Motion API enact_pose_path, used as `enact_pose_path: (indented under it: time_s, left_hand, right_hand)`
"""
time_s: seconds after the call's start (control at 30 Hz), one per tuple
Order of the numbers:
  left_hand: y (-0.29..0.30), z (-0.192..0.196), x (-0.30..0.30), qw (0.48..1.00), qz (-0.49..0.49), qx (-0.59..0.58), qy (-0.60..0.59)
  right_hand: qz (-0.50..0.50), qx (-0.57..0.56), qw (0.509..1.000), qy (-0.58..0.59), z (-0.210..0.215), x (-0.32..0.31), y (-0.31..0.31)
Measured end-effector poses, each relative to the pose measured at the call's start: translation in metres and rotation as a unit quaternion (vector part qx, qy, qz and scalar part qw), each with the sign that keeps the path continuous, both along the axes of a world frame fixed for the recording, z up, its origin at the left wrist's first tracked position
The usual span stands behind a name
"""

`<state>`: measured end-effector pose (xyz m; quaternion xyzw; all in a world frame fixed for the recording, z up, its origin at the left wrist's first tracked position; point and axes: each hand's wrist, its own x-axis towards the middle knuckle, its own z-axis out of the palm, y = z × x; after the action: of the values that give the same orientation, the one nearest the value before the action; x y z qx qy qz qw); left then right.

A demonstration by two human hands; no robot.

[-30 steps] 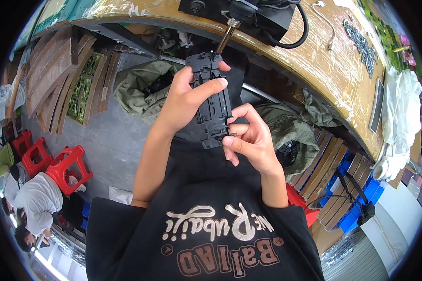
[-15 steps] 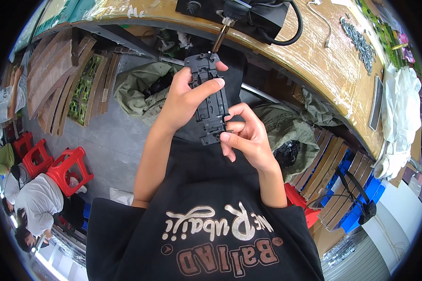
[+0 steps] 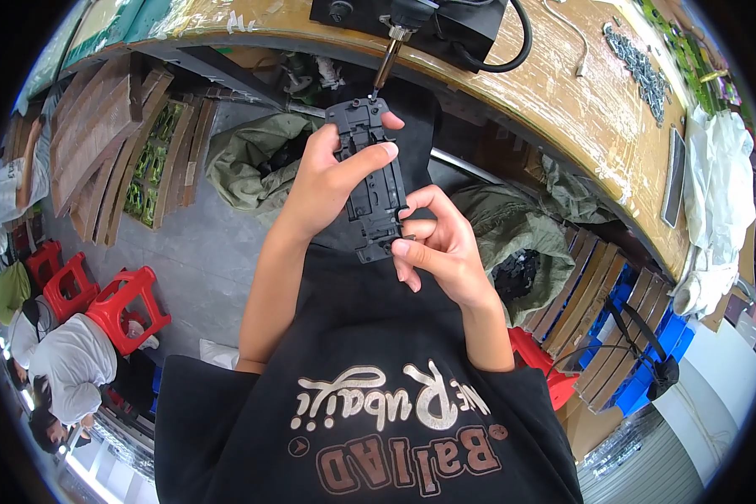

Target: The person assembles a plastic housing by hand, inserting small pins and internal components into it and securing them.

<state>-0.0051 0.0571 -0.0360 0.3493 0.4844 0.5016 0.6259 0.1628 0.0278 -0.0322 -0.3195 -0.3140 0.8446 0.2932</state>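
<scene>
My left hand [image 3: 328,178] grips a long black plastic housing [image 3: 376,202] from its left side, with the thumb across its face and a fingertip showing past the far right edge. The housing lies lengthwise, its ribbed and recessed side up. At its near right corner, my right hand [image 3: 447,252] pinches the edge between thumb and fingers. Whether a small piece is also between those fingers I cannot tell. Over the far end of the housing hangs a powered screwdriver [image 3: 386,65], its thin bit tip right by the far edge; contact is hard to judge.
The wooden workbench [image 3: 563,109] curves across the far side, with a pile of screws [image 3: 638,67] and a dark flat bar [image 3: 673,178] on it. Green sacks [image 3: 256,164] sit below. Stacked trays [image 3: 97,126] and red stools [image 3: 130,311] stand left, near a seated person.
The screwdriver and bench appear slightly further left in view. The housing's far end has shifted a little left and nearer under the bit. Both hands keep their hold.
</scene>
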Motion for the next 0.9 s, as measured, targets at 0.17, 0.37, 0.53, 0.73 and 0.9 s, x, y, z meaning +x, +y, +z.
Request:
enact_pose_path:
  time_s: [0.17,0.37,0.53,0.73,0.9]
  left_hand:
    - [0.0,-0.002,0.0,1.0,-0.001,-0.004,0.005]
    - [-0.009,-0.02,0.017,0.998,0.003,-0.004,0.064]
    - [-0.022,-0.058,0.033,0.983,-0.071,0.038,0.165]
    - [-0.027,-0.066,0.012,0.964,-0.099,-0.214,0.12]
    - [-0.022,-0.063,-0.02,0.966,-0.018,-0.217,0.142]
  right_hand:
    - [0.005,0.006,1.0,0.005,-0.003,0.001,0.001]
    - [-0.004,-0.025,0.994,-0.103,-0.013,0.014,-0.005]
    - [-0.032,-0.045,0.989,-0.139,-0.038,0.049,-0.028]
    - [-0.403,-0.127,0.863,-0.276,-0.155,0.163,-0.101]
    - [-0.572,-0.235,0.695,-0.367,-0.243,0.267,-0.179]
